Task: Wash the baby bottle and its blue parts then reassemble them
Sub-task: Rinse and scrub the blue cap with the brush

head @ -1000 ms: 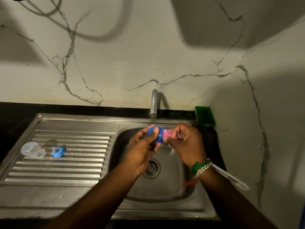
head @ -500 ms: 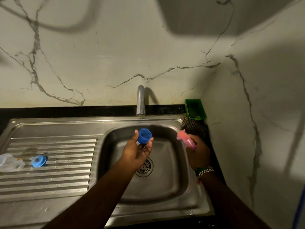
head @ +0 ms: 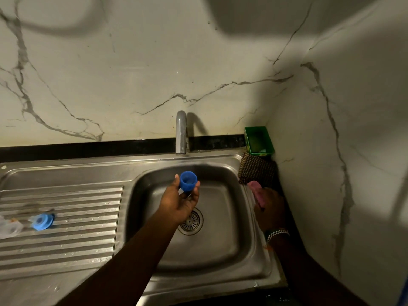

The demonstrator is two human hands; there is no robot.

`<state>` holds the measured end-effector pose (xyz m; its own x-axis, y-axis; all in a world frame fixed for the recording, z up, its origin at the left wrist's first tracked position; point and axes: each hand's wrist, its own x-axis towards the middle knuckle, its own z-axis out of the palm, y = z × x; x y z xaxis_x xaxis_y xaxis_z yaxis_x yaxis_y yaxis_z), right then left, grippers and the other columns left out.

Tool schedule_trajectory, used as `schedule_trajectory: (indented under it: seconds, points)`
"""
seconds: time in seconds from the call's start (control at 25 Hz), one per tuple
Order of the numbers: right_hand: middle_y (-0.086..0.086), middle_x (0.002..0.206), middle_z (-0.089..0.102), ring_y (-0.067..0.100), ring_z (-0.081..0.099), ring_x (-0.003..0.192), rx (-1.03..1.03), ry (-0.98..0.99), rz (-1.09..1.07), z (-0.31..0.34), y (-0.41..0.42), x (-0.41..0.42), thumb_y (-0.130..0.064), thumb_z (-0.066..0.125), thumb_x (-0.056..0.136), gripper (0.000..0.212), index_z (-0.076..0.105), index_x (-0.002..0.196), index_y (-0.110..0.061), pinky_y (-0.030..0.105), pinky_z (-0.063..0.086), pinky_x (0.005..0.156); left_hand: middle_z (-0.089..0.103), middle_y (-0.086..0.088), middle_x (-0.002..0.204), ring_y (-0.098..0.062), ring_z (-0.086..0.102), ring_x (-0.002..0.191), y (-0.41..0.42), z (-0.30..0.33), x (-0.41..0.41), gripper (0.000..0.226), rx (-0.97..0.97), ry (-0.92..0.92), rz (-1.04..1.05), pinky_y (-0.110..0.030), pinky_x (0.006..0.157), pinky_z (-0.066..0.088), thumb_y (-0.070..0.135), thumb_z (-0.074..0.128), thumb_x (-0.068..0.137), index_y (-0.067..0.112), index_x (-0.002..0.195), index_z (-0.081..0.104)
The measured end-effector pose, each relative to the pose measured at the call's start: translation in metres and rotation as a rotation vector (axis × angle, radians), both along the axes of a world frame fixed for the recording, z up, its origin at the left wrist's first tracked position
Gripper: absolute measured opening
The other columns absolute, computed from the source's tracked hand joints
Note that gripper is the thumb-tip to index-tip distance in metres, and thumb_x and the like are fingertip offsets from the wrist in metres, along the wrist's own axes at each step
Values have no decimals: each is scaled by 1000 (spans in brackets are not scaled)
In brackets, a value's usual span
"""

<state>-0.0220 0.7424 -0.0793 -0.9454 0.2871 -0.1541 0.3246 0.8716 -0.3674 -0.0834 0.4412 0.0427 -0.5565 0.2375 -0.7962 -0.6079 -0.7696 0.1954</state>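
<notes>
Far left on the ribbed drainboard (head: 66, 239): clear baby bottle (head: 8, 228), blurred and cut by the frame edge, long axis not readable. Just beside it, blue ring (head: 42, 221) lying flat. Over the sink basin (head: 220, 250), below the tap (head: 181, 133): left hand (head: 180, 203) pinching a blue cap (head: 188, 180), open mouth tipped up toward the camera. At the basin's right rim: right hand (head: 268, 208) gripping a pink sponge (head: 257, 191), near a checked cloth (head: 257, 170) and green box (head: 258, 140).
</notes>
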Motion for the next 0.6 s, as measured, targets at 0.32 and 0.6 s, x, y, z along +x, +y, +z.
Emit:
schedule_trajectory:
  seconds: [0.32,0.6]
  points:
    - [4,149,51,31,41,137,-143,186,78,75,-70,-48,-23,49,88,56,52,144,-18,46,35,115,69,-25,115,-25,74,78,-2,3,-11,55,57,4,11,-31,66,63,43,65,97,2,133,60]
    - [-14,168,5,20,-8,155,-268,-177,438,96,-177,-157,-21,60,98,84,7,160,-39,59,17,123,75,-25,95,-23,72,77,-11,21,-25,47,84,54,35,-26,64,61,43,62,99,-2,111,68]
